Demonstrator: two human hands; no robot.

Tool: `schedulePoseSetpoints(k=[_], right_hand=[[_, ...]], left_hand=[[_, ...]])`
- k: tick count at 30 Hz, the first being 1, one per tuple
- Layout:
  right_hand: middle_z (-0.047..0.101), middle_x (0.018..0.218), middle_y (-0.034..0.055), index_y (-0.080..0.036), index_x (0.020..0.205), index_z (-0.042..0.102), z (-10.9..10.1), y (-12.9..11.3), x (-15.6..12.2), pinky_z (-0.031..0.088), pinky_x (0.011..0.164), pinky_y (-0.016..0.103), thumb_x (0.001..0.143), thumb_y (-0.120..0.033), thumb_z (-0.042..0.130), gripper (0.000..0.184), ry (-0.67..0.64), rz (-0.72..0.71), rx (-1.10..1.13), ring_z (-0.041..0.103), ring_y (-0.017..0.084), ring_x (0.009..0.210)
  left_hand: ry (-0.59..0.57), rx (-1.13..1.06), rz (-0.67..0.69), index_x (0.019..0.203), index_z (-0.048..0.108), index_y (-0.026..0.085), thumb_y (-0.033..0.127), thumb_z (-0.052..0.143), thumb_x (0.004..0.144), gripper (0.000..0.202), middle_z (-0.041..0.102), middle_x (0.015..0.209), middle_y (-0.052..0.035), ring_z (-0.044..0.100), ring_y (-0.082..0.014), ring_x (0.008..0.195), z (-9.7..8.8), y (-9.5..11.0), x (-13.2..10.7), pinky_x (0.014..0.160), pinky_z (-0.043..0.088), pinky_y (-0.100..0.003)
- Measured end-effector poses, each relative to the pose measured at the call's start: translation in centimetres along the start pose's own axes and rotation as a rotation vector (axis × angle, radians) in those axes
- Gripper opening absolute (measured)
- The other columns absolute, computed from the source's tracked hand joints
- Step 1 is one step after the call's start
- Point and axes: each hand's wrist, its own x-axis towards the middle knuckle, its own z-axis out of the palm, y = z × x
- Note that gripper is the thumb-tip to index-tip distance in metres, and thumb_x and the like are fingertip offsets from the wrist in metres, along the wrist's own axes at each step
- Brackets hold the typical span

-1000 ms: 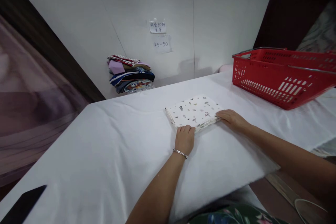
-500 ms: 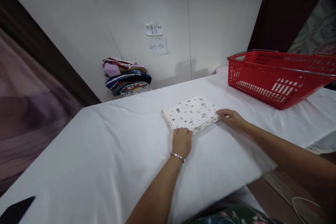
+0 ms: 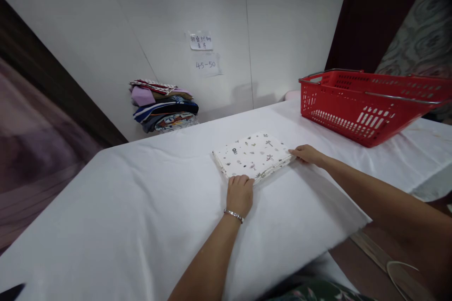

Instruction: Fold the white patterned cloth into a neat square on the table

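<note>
A folded white cloth [image 3: 252, 150] printed with small plants and animals lies flat on the white-covered table, its layers showing along the near edge. My left hand [image 3: 240, 194], with a silver bracelet at the wrist, closes its fingers over the cloth's near corner. At the right corner, my right hand [image 3: 308, 154] pinches the folded layers between thumb and fingers. The undersides of both grips are hidden.
A red plastic basket [image 3: 339, 113] with metal handles stands at the right. Beyond the table's far edge is a stack of folded fabrics [image 3: 164, 106]. Handwritten paper signs [image 3: 207, 64] hang on the wall. A dark object [image 3: 12, 293] sits at the lower left.
The view has shifted slightly, so most things appear a little further left. Both hands keep their hold on the same corners, and the cloth looks unchanged.
</note>
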Motion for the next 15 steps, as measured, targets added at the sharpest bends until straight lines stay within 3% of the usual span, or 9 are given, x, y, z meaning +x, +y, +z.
schedulePoseSetpoints(k=[7, 15], right_hand=[[0.046, 0.044, -0.004, -0.017, 0.06, 0.05, 0.27, -0.34, 0.44, 0.029, 0.04, 0.02, 0.07, -0.041, 0.06, 0.028, -0.006, 0.02, 0.077, 0.039, 0.006, 0.04], [0.045, 0.042, -0.0038, -0.017, 0.062, 0.051, 0.37, 0.31, 0.77, 0.028, 0.038, 0.022, 0.067, -0.041, 0.061, 0.026, -0.03, 0.095, -0.036, 0.04, 0.009, 0.037]], left_hand=[[0.004, -0.002, 0.01, 0.096, 0.058, 0.022, 0.009, 0.048, 0.077, 0.025, 0.056, 0.087, -0.004, 0.048, -0.0187, 0.082, -0.13, 0.03, 0.03, 0.081, 0.034, -0.037], [-0.009, -0.061, -0.012, 0.096, 0.058, 0.021, 0.01, 0.048, 0.078, 0.024, 0.057, 0.09, -0.0045, 0.047, -0.0194, 0.084, 0.03, -0.04, -0.17, 0.075, 0.035, -0.035]])
